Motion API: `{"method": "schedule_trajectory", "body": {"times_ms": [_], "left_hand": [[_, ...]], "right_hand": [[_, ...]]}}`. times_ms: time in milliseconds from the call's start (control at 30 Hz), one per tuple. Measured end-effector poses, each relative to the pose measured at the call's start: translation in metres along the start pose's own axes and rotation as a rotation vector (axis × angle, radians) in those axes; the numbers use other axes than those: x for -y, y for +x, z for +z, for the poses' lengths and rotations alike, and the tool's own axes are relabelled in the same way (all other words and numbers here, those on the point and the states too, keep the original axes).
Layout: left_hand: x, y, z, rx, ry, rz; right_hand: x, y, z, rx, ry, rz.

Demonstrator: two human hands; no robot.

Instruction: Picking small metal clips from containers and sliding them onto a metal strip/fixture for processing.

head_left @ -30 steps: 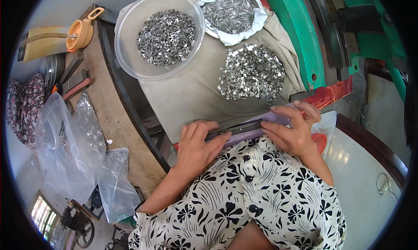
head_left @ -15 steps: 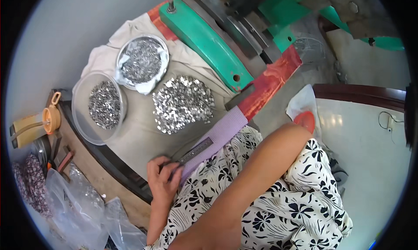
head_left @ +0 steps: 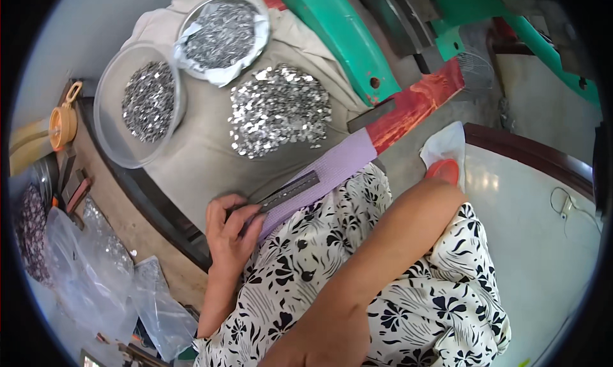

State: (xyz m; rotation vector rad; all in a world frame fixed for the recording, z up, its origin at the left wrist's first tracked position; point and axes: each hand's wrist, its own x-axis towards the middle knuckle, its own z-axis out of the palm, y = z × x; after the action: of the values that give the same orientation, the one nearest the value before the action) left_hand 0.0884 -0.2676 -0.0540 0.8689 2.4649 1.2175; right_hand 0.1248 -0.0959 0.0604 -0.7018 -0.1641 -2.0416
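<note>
My left hand (head_left: 231, 233) is closed round the near-left end of a narrow dark metal strip (head_left: 290, 191) with a row of small marks or pieces along its middle. This strip lies over a purple ribbed mat (head_left: 348, 153) at the table's front edge, close to my lap. My right arm is bent across the patterned cloth on my lap, and the back of my right hand (head_left: 322, 338) shows at the lower edge with its fingers cut off from view. Beyond the strip, a heap of small shiny metal pieces (head_left: 281, 111) is spread on the grey cloth.
A clear plastic tub (head_left: 105, 114) and a lined metal bowl (head_left: 252, 63) hold more small metal pieces at the left and back. A green machine (head_left: 332, 31) stands at the far right. Plastic bags (head_left: 83, 271) and an orange-handled tool (head_left: 62, 127) are at the left.
The whole view has shifted, so the tub, bowl and heap sit higher in the picture. My left hand keeps its hold on the strip; my right hand stays low over my lap.
</note>
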Motion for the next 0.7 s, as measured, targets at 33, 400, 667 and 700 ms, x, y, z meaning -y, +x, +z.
{"method": "schedule_trajectory", "body": {"times_ms": [33, 400, 667, 700], "left_hand": [[0.0, -0.002, -0.001, -0.003, -0.007, -0.014], [0.003, 0.004, -0.003, 0.027, -0.003, 0.009], [-0.002, 0.005, -0.001, 0.079, 0.105, 0.104], [-0.004, 0.009, -0.001, 0.098, 0.096, 0.121]], "right_hand": [[0.002, -0.004, 0.001, 0.002, -0.047, -0.006], [0.06, -0.063, 0.026, -0.078, -0.651, -0.229], [0.042, -0.027, 0.05, 0.235, -2.034, -1.643], [0.035, -0.034, 0.062, 0.144, -2.15, -1.608]]}}
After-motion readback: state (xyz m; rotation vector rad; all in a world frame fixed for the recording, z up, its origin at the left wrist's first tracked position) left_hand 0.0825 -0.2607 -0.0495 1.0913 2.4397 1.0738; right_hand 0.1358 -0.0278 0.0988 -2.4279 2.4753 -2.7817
